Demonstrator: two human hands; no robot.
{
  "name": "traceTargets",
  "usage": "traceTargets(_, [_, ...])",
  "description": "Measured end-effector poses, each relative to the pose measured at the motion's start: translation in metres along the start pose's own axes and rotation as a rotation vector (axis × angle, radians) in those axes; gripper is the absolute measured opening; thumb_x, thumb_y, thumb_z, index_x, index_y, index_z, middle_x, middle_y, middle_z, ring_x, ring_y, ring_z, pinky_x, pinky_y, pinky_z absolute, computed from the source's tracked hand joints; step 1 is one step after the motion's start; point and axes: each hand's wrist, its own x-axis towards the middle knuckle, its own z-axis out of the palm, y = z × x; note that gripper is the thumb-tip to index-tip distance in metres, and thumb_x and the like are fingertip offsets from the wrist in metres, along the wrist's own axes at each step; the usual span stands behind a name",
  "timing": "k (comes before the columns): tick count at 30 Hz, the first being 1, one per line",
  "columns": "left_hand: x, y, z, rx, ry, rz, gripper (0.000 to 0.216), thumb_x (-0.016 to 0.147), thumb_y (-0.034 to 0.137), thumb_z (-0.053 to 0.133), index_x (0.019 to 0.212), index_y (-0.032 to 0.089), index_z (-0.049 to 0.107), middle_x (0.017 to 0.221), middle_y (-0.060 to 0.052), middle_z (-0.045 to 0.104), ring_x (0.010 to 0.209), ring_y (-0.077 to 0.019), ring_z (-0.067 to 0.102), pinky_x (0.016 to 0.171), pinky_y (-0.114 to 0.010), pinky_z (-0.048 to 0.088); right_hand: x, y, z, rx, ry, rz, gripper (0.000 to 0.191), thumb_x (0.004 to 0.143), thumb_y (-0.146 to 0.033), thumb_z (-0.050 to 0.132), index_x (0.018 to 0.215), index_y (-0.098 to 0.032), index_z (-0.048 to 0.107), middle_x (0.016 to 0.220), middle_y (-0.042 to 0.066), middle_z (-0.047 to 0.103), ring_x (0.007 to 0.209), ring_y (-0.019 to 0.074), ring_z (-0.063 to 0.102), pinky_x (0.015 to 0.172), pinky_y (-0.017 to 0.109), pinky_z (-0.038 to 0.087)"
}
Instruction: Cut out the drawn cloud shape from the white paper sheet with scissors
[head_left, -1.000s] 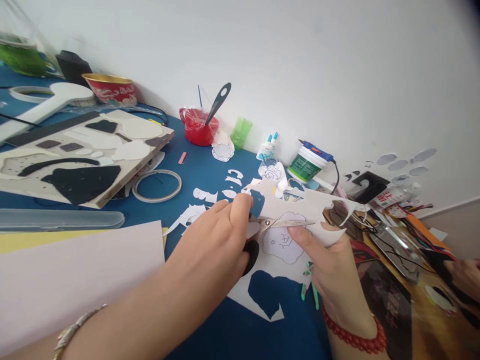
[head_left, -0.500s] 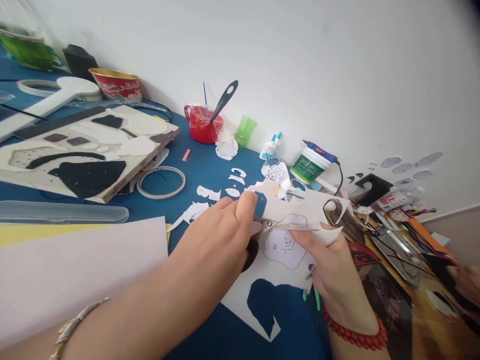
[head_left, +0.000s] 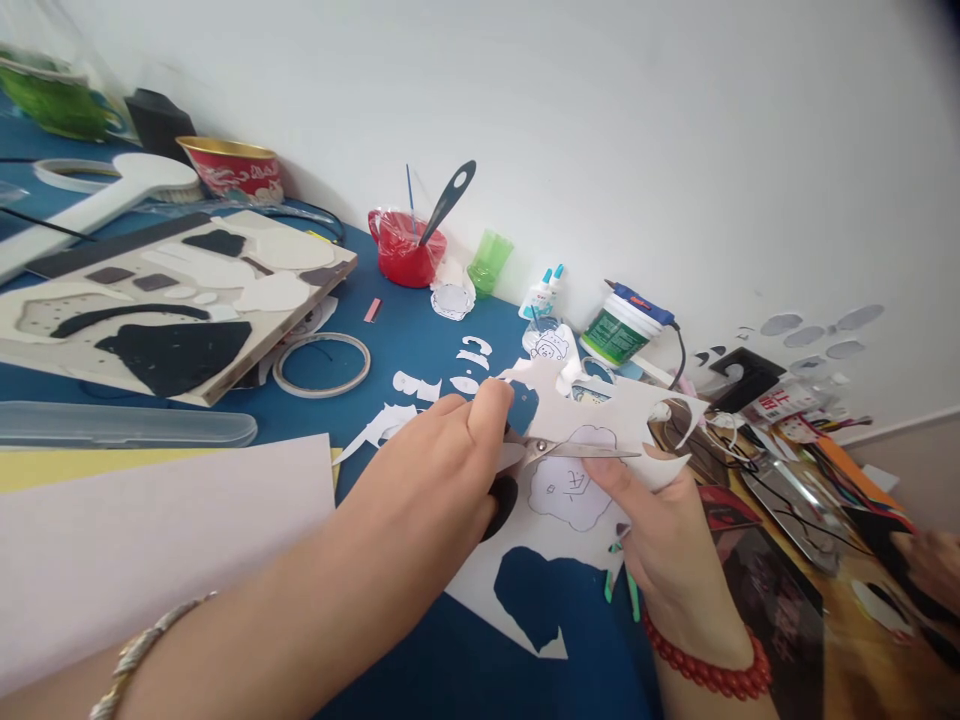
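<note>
My left hand (head_left: 442,470) is closed around the black handles of a pair of scissors (head_left: 581,450). Its metal blades point right, close together, and cross the upper part of a cloud-shaped paper piece (head_left: 574,500) with small pen marks. In my right hand (head_left: 660,510), thumb on top, are this piece and a white paper sheet (head_left: 619,400) with cut-out gaps. The blade tips lie just above the right thumb. How the blades meet the paper is hard to make out. Below hangs a part of the sheet with a large rounded hole.
White paper scraps (head_left: 416,388) lie behind my left hand on the blue table. A tape roll (head_left: 322,365), a layered board (head_left: 225,300), a red cup (head_left: 409,250), glue bottles (head_left: 541,295) and a white-green tub (head_left: 619,330) stand around. Another person's hand (head_left: 930,565) shows far right.
The sheet has tilted a little, its lower edge rising and its right corner shifting right. The scissors have slid slightly rightward, still in my left hand.
</note>
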Motion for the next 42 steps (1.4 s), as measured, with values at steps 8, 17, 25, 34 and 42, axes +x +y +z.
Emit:
traceTargets(8, [0.0,0.003,-0.002,-0.101,-0.025,-0.045,0.039,0.07,0.0,0.044,0.101,0.021,0.032,0.085,-0.005,0.059,0.078,-0.024,0.057,0.061,-0.033,0.045,-0.002,-0.006,0.008,0.002,0.065,-0.09,0.036,0.082,-0.034,0.068,0.116,-0.044,0.065,0.123,-0.002,0.063,0.12,0.0288,0.056,0.093,0.039,0.057])
traceTargets(17, [0.001,0.006,-0.001,-0.209,-0.098,-0.193,0.04,0.067,0.001,0.046,0.098,0.023,0.034,0.088,-0.005,0.06,0.078,-0.0241,0.061,0.061,-0.032,0.046,-0.005,-0.002,0.012,0.025,0.097,-0.11,0.043,0.086,-0.035,0.066,0.128,-0.036,0.059,0.118,0.006,0.065,0.119,0.0299,0.057,0.087,0.042,0.059])
traceTargets(25, [0.0,0.008,0.001,-0.309,-0.119,-0.246,0.042,0.071,0.005,0.05,0.107,0.023,0.038,0.092,-0.006,0.063,0.085,-0.0247,0.064,0.064,-0.029,0.046,-0.004,0.001,0.016,0.09,0.143,-0.077,0.038,0.082,-0.035,0.072,0.119,-0.033,0.066,0.121,0.006,0.064,0.113,0.0307,0.061,0.083,0.041,0.06])
traceTargets(34, [0.003,0.013,-0.002,-0.424,-0.233,-0.351,0.043,0.074,0.006,0.052,0.11,0.025,0.035,0.094,-0.005,0.062,0.087,-0.024,0.061,0.064,-0.029,0.043,-0.007,0.003,0.021,0.176,0.146,-0.056,0.032,0.082,-0.034,0.077,0.112,-0.022,0.072,0.115,0.008,0.067,0.11,0.0293,0.061,0.093,0.044,0.056])
traceTargets(42, [0.002,0.014,0.0,-0.454,-0.265,-0.366,0.039,0.078,0.01,0.052,0.108,0.027,0.034,0.089,0.0,0.06,0.074,-0.0203,0.055,0.057,-0.027,0.038,-0.008,0.006,0.021,0.173,0.174,-0.047,0.032,0.081,-0.035,0.078,0.109,-0.021,0.073,0.11,0.01,0.069,0.105,0.0298,0.064,0.088,0.043,0.058])
